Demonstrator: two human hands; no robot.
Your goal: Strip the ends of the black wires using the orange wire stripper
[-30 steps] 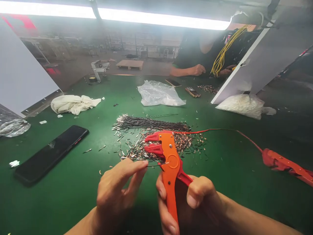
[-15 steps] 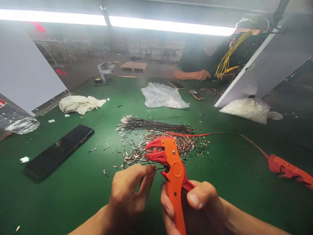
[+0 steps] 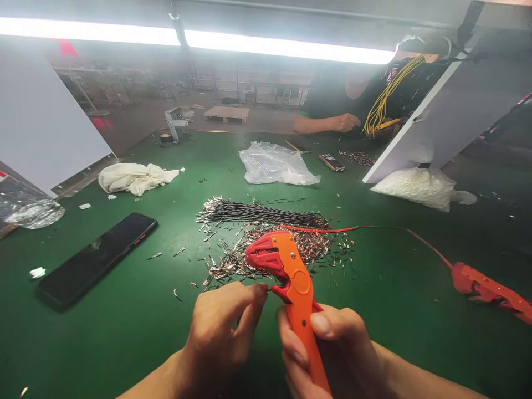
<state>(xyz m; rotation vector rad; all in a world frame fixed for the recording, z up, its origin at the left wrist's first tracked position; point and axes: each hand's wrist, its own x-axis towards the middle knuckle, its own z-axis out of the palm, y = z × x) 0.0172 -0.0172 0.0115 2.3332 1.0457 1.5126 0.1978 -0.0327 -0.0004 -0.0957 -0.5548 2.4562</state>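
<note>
My right hand [image 3: 328, 349] is wrapped round the handles of an orange wire stripper [image 3: 291, 277], squeezing them; its red jaws point up and left and are closed. My left hand [image 3: 224, 330] pinches a thin dark wire piece [image 3: 272, 288] at the stripper's lower jaw. Just beyond lie a bundle of thin dark wires [image 3: 257, 211] and a heap of cut copper-tipped bits [image 3: 286, 249] on the green table [image 3: 124, 332].
A black phone [image 3: 97, 257] lies to the left, a white cloth [image 3: 133, 177] further back. A second orange tool [image 3: 490, 288] with a red lead lies to the right. Plastic bags [image 3: 276, 163] sit beyond. Another person's hands [image 3: 344, 122] work with yellow wires across the table.
The stripper's jaws were apart and are now closed, with the handles squeezed together. My left hand has stayed pinching the wire at the jaw.
</note>
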